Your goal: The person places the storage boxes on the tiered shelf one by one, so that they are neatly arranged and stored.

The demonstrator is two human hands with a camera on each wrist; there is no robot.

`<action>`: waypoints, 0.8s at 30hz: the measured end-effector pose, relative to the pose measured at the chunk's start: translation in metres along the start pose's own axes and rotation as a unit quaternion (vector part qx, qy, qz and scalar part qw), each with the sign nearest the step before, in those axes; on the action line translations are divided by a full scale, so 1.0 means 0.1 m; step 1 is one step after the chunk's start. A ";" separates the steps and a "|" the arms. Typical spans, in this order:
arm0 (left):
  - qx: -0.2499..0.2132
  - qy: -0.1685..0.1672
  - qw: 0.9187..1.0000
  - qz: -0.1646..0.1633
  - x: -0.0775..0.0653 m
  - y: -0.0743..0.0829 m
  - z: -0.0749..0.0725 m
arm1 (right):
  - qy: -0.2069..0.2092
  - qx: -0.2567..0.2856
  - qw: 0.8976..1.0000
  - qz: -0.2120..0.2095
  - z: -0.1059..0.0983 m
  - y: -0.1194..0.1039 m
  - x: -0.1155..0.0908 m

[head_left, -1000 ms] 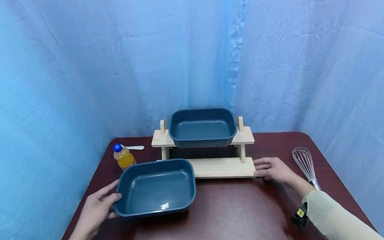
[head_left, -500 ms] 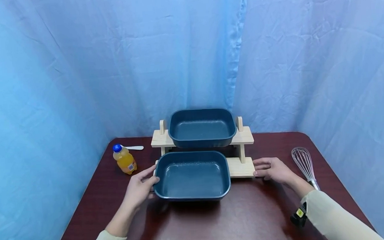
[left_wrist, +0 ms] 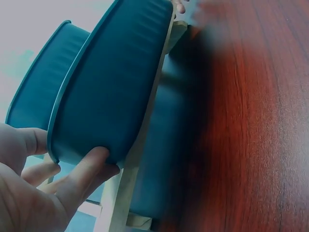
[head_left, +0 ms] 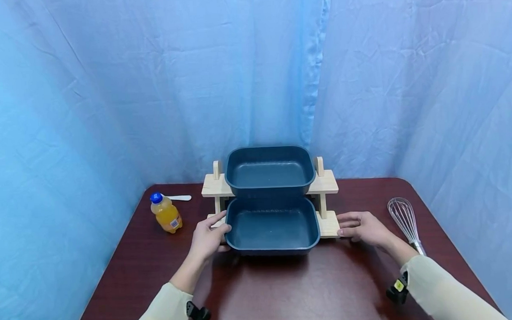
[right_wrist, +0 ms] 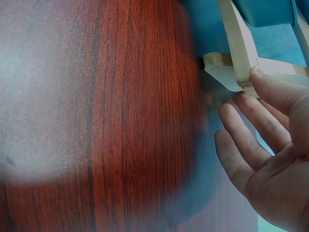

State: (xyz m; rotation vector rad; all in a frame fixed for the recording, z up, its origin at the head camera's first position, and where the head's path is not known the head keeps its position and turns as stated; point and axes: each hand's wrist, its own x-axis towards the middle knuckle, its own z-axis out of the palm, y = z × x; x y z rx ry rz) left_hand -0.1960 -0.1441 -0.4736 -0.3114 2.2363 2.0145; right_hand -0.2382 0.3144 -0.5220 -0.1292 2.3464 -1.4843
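My left hand (head_left: 208, 237) grips the left end of a deep dark blue tray (head_left: 273, 230), thumb at the rim and fingers against the side, as the left wrist view shows. That tray sits over the lower board of a two-tier wooden rack (head_left: 328, 225). On the rack's upper board stands a matching blue tray (head_left: 270, 173). With thumb and fingertips, my right hand (head_left: 363, 228) holds the right end of the lower board; in the right wrist view the thumb lies on the board's corner (right_wrist: 244, 63). Both trays have nothing inside.
To the left stands a bottle of orange drink (head_left: 166, 214) with a blue cap, and a white utensil handle (head_left: 180, 198) lies behind it. A wire whisk (head_left: 405, 220) lies at the right. Blue curtains (head_left: 253, 75) enclose the dark red wooden table (head_left: 303, 290).
My left hand has carried the front tray rightward and back, from beside the bottle to over the lower board. The right hand has stayed at the rack's end.
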 end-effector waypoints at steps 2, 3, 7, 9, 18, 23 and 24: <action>-0.006 0.002 1.000 -0.004 0.02 0.00 0.02 | 0.001 0.003 1.000 0.002 0.00 0.00 0.00; -0.009 0.004 1.000 -0.006 0.03 0.00 0.03 | 0.002 0.003 1.000 0.002 0.00 0.00 0.01; -0.007 0.007 1.000 -0.005 0.07 -0.02 0.05 | 0.003 0.004 1.000 -0.001 0.00 0.00 0.00; 0.004 0.008 1.000 -0.004 0.09 -0.03 0.05 | 0.003 0.001 1.000 -0.003 0.00 -0.01 0.00; 0.029 0.017 0.999 0.001 0.11 -0.08 0.08 | 0.003 -0.004 1.000 0.001 -0.01 -0.03 -0.02; 0.026 0.020 0.999 0.000 0.12 -0.08 0.09 | 0.003 -0.002 1.000 0.003 0.00 -0.02 -0.03; 0.028 0.021 0.999 -0.001 0.12 -0.08 0.09 | 0.003 -0.002 1.000 0.003 0.00 -0.01 -0.03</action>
